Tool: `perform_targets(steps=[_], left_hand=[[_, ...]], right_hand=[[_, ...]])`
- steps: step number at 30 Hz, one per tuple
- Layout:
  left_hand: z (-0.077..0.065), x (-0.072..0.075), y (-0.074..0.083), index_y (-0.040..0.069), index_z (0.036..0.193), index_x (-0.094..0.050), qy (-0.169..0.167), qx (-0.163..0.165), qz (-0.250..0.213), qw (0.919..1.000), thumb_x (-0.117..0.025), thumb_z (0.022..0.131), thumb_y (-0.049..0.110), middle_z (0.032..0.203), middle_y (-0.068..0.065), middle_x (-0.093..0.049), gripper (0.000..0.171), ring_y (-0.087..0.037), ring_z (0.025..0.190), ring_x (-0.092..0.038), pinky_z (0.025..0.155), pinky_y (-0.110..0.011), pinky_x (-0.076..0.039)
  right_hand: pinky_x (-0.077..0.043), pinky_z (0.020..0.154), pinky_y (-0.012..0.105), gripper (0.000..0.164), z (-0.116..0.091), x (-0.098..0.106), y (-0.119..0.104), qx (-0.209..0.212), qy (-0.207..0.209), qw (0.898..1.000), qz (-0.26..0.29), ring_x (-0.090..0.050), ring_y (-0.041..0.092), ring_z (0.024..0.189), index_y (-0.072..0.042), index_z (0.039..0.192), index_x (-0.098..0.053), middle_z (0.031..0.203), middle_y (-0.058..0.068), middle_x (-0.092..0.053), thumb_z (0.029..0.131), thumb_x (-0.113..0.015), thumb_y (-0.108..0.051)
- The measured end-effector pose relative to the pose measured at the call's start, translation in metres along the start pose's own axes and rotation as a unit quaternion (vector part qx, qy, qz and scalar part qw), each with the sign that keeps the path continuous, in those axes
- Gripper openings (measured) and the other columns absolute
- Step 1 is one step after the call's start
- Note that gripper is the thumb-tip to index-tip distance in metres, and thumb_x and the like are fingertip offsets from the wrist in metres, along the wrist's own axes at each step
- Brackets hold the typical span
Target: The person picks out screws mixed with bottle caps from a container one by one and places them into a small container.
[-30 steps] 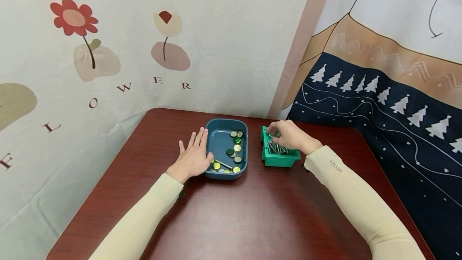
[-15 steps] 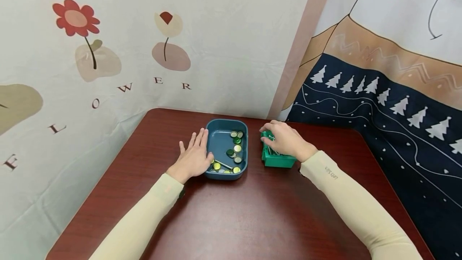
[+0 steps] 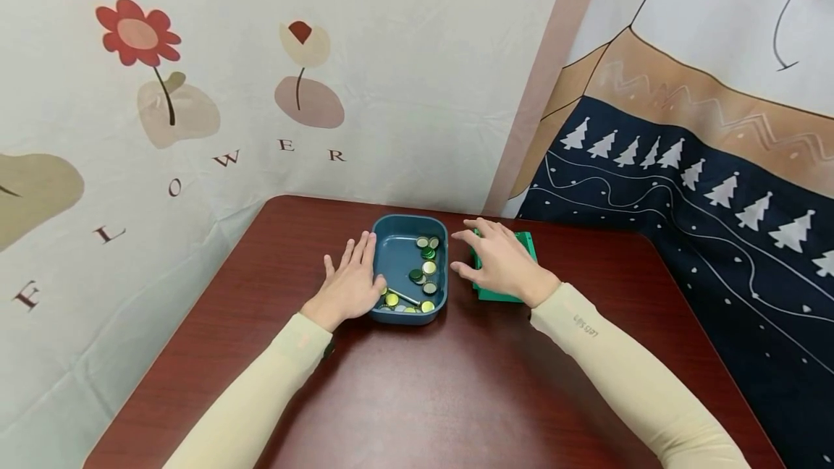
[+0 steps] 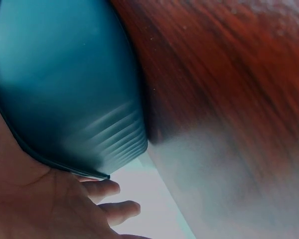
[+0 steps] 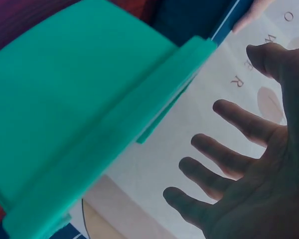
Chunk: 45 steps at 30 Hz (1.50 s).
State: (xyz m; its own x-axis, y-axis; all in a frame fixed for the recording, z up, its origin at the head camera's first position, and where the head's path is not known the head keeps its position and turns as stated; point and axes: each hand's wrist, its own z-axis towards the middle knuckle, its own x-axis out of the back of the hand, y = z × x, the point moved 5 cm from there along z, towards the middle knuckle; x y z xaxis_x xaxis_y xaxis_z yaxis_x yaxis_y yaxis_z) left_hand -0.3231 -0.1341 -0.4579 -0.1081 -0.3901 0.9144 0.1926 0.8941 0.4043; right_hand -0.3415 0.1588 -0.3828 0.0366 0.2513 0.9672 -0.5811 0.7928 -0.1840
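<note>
**Right hand lifts off the screws and spreads above the green box**

Since a second ago the right hand [image 3: 502,264] has stopped pinching among the metal screws in the small green plastic box [image 3: 524,246] and now hovers over it with fingers spread and straight, holding nothing; the right wrist view shows those fingers [image 5: 234,159] splayed clear of the green wall [image 5: 89,114]; the box itself stands on the dark red wooden table [image 3: 456,382], just right of the dark teal rounded plastic tray [image 3: 399,248], and the hand hides most of its inside, so its contents cannot be made out now; the left hand [image 3: 350,282] has not shifted; it lies flat on the table with straight fingers against the tray's left wall, thumb at the near rim, gripping nothing; the left wrist view shows the palm [image 4: 45,199] pressed to the tray's outer side [image 4: 65,84]; green and gold bottle caps [image 3: 425,270] lie along the tray's right and near sides, with one metal screw [image 3: 404,297] among them near the front.
</note>
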Motion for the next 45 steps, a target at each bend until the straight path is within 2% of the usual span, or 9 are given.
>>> perform_targets(steps=[12,19,26,34,45], left_hand=[[-0.004,0.001,0.001,0.006,0.188,-0.003,-0.007,-0.002,-0.007,1.0,-0.052,0.116,0.033,0.199,-0.016,-0.001,0.091,-0.05,0.184,-0.008,0.136,-0.092,-0.006],[-0.004,0.001,0.0,0.006,0.188,-0.004,-0.004,-0.003,-0.005,1.0,-0.051,0.116,0.033,0.199,-0.016,-0.002,0.091,-0.05,0.184,-0.008,0.136,-0.092,-0.006],[-0.004,0.0,0.0,0.005,0.188,-0.004,-0.002,-0.001,-0.006,1.0,-0.052,0.116,0.033,0.199,-0.016,-0.002,0.09,-0.051,0.184,-0.009,0.136,-0.092,-0.007],[-0.003,0.0,0.0,0.006,0.188,-0.003,-0.001,0.0,-0.005,1.0,-0.052,0.117,0.033,0.199,-0.018,-0.004,0.091,-0.051,0.184,-0.008,0.136,-0.092,-0.007],[-0.004,0.0,-0.001,0.006,0.188,-0.002,-0.005,-0.001,-0.007,1.0,-0.052,0.117,0.033,0.199,-0.018,-0.004,0.091,-0.051,0.184,-0.008,0.136,-0.092,-0.006]], right_hand=[[-0.043,0.135,0.073,0.073,0.005,-0.011,-0.026,0.026,-0.004,1.0,-0.015,-0.049,0.046,0.167,-0.017,0.168,-0.062,0.181,0.021,-0.049,0.107,-0.082,-0.05],[-0.045,0.133,0.073,0.074,0.009,-0.017,-0.04,0.043,-0.002,0.999,-0.025,-0.053,0.045,0.164,-0.015,0.168,-0.063,0.18,0.023,-0.05,0.107,-0.083,-0.052],[-0.045,0.132,0.076,0.077,0.012,-0.025,-0.052,0.052,-0.016,0.998,-0.025,-0.052,0.047,0.166,-0.022,0.174,-0.057,0.179,0.022,-0.051,0.108,-0.082,-0.052],[-0.051,0.129,0.071,0.074,0.016,-0.027,-0.065,0.074,-0.023,0.996,-0.048,-0.057,0.044,0.161,-0.017,0.17,-0.06,0.175,0.021,-0.056,0.109,-0.08,-0.054],[-0.054,0.129,0.066,0.073,0.02,-0.038,-0.084,0.104,-0.045,0.991,-0.067,-0.059,0.043,0.16,-0.017,0.17,-0.061,0.174,0.021,-0.058,0.109,-0.079,-0.054]])
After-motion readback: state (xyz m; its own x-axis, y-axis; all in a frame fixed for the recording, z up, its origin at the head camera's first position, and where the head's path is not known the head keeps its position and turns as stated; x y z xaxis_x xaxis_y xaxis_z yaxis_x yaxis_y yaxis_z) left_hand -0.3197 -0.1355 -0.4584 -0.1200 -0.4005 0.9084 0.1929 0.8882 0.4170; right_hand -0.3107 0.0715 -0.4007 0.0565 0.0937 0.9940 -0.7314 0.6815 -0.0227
